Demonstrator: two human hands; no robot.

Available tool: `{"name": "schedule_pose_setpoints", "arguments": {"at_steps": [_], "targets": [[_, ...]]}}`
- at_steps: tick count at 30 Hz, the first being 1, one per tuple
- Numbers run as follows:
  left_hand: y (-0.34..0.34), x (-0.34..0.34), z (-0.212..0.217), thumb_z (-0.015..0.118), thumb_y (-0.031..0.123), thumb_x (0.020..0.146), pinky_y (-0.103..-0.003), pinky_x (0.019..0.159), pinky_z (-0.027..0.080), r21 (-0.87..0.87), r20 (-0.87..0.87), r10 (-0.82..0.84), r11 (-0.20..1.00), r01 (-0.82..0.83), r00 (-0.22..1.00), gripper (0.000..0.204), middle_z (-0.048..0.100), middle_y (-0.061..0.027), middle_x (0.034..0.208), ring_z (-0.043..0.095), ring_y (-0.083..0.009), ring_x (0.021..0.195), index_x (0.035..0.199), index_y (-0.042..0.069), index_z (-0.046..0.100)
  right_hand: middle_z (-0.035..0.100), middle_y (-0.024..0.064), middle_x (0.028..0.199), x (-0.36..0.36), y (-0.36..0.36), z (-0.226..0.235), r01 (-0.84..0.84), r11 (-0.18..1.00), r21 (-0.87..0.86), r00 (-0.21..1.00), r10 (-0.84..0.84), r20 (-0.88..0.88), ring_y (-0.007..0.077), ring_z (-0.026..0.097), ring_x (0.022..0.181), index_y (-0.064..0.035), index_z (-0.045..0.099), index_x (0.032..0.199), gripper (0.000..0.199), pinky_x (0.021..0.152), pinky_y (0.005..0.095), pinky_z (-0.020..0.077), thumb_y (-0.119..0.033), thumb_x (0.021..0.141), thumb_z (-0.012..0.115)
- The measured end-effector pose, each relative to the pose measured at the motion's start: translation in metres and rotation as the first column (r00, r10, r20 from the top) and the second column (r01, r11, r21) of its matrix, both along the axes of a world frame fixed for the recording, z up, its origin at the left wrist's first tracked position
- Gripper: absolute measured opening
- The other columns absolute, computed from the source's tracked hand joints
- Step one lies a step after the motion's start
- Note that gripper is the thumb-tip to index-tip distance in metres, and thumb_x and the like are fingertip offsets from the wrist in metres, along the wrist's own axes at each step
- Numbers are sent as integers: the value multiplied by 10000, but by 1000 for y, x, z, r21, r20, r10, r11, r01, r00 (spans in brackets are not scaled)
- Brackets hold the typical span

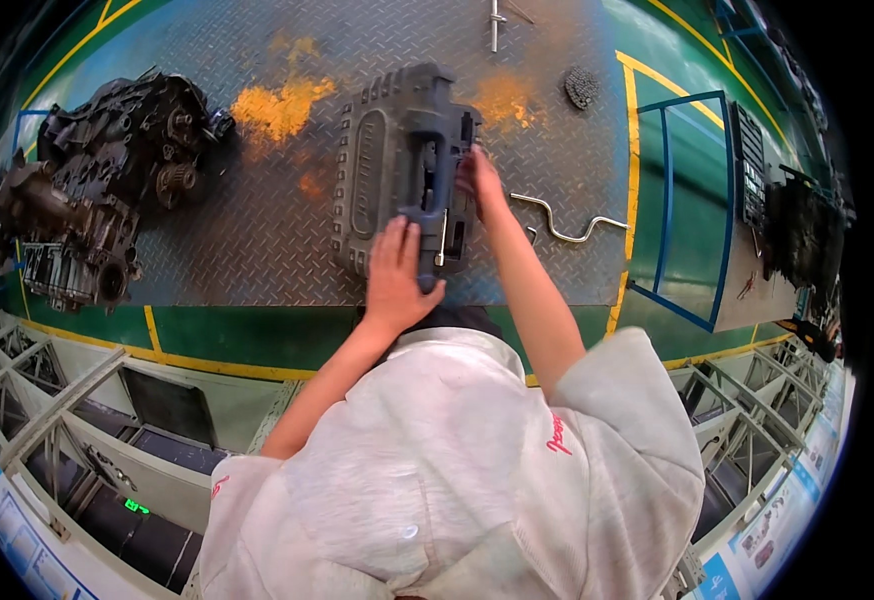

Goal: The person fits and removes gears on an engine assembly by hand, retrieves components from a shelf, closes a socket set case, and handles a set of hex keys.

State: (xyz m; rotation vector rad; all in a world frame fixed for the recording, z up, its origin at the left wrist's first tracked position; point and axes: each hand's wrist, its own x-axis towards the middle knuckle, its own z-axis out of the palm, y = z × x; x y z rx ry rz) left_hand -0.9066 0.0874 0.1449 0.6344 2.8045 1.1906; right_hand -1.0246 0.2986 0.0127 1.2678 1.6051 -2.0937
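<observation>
A black plastic tool case (372, 165) with a ribbed edge lies on the metal tabletop in front of me. Its right side shows a handle and dark slots. My left hand (397, 275) rests on the case's near end, fingers laid flat on the lid and thumb apart. At the case's right side, my right hand (485, 188) grips the edge; its fingertips are blurred and partly hidden. Between the hands, a slim chrome tool with a socket-like end (441, 240) lies along the case. Whether the lid is latched I cannot tell.
A dark engine block (122, 150) stands on the left. Right of the case lies a bent metal crank bar (567, 236); farther back are a coiled chain (581, 88) and a T-shaped bar (495, 25). Orange powder (279, 108) stains the diamond-plate tabletop (287, 235). A blue frame (664, 200) stands beyond.
</observation>
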Motion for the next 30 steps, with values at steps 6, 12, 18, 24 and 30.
{"name": "schedule_pose_setpoints", "arguments": {"at_steps": [6,12,18,24,30], "targets": [[62,3,-84,738,261,673,-467,1096,242,-222,46,-372,901,373,927,822,319,-212,1413,287,-357,1332,1365,30,360,525,169,1283,107,28,-10,-135,925,355,985,165,-54,292,488,1192,21,508,1244,679,1012,374,359,-557,891,455],[61,-17,-110,620,272,810,-465,1092,236,-257,68,-225,937,235,972,638,354,-192,1410,308,-352,1325,1347,17,390,448,256,1318,98,6,-17,-227,646,729,967,241,87,373,443,1224,35,427,1306,646,1014,408,363,-430,872,539],[80,-104,-133,528,300,868,-480,1094,212,-416,-134,-144,906,77,980,570,359,-199,1410,295,-361,1330,1346,15,404,561,216,1030,56,-5,-47,-215,455,864,972,181,147,384,547,970,15,558,1028,369,835,459,458,-324,890,514],[95,-111,-156,500,359,846,-492,1101,174,-487,-129,-178,868,94,976,628,325,-206,1430,261,-377,1344,1370,34,382,589,205,963,54,2,-53,-165,624,764,986,114,120,391,577,893,-8,557,1006,303,777,462,476,-283,894,495],[96,-110,-153,481,355,855,-483,1112,157,-535,-94,-193,837,114,977,626,297,-191,1452,221,-369,1366,1385,43,362,618,241,1009,58,8,-48,-84,800,594,996,49,75,414,578,963,23,540,1093,421,817,458,468,-297,825,596]]}}
